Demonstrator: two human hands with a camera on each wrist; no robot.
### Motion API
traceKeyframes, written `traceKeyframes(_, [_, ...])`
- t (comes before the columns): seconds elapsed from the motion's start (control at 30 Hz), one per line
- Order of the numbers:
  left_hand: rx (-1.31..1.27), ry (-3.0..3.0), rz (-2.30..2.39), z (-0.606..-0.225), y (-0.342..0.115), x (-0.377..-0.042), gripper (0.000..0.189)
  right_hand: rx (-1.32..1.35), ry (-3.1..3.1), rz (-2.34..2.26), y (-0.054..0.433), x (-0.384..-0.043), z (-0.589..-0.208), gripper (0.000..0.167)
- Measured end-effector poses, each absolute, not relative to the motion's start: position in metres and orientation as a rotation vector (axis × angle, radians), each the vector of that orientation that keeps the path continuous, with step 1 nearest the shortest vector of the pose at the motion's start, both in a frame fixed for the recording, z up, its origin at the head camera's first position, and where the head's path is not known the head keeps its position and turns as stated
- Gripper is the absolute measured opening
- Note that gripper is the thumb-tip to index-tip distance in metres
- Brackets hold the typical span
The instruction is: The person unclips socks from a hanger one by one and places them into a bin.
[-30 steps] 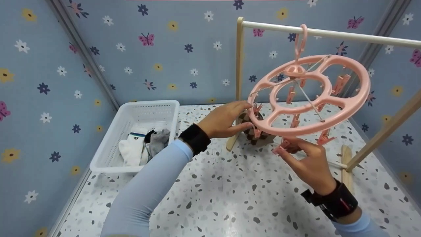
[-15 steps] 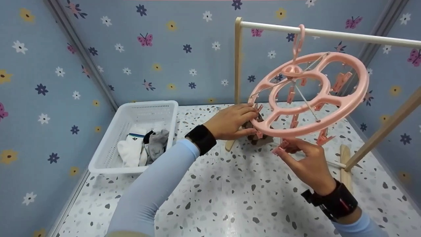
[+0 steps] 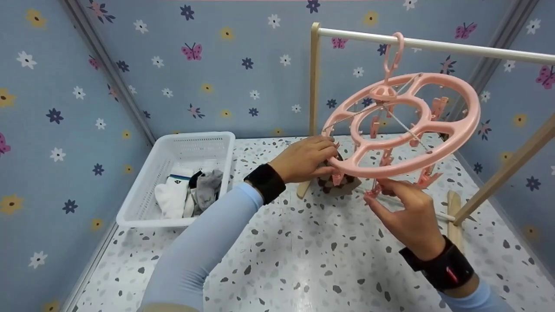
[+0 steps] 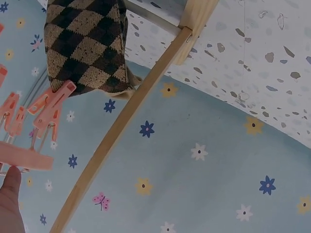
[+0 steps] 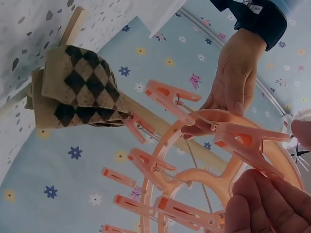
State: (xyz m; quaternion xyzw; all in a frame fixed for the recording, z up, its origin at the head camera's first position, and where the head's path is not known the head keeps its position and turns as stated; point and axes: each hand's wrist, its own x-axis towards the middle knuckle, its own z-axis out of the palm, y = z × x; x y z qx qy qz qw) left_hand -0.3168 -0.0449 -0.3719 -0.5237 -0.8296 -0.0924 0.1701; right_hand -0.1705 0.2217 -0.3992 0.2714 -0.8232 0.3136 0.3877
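Note:
A round pink clip hanger (image 3: 451,125) hangs tilted by its hook from a white rail. My left hand (image 3: 301,160) grips its near-left rim between thumb and fingers. At the front of the ring, my right hand (image 3: 409,212) pinches a pink clothespin (image 5: 243,145) between thumb and fingers; nothing shows in that peg's jaws. A brown-and-black argyle sock (image 4: 87,46) dangles from another peg (image 4: 56,104) on the left side, partly behind my left hand in the head view. Several other pegs hang beneath the ring.
To the left stands a white plastic basket (image 3: 130,212) holding white socks (image 3: 173,199) and grey ones (image 3: 208,186). The rail (image 3: 455,47) rests on wooden posts (image 3: 315,82), with a wooden foot (image 3: 454,216) at the right. Flowered walls enclose the speckled surface.
My left hand has moved a little to the right along the rim. The ring has turned and shifted slightly left, its pegs swinging with it. The right hand keeps its peg, nearly in place.

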Motion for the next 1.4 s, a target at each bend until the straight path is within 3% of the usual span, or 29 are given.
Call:
traceKeyframes(0.1, [-1.500,-2.324,-0.240,-0.370,-0.045,-0.315,0.041,0.666,-2.018,0.794,0.219,-0.170,-0.397,0.036])
traceKeyframes(0.23, [-1.510,-2.293,-0.228,-0.369,-0.045,-0.314,0.039,0.672,-1.858,0.751,0.215,-0.171,-0.392,0.051])
traceKeyframes(0.53, [-1.508,-2.211,-0.228,-0.362,-0.039,-0.308,0.041,0.743,-1.600,0.616,0.201,-0.174,-0.372,0.043])
traceKeyframes(0.73, [-1.504,-2.160,-0.201,-0.360,-0.032,-0.299,0.045,0.730,-1.706,0.458,0.204,-0.178,-0.364,0.046])
traceKeyframes(1.07, [-1.491,-2.116,-0.257,-0.353,-0.023,-0.286,0.041,0.611,-1.967,0.165,0.213,-0.190,-0.353,0.066])
traceKeyframes(1.4, [-1.492,-2.129,-0.238,-0.348,-0.015,-0.275,0.040,0.592,-1.993,0.105,0.217,-0.197,-0.354,0.068])
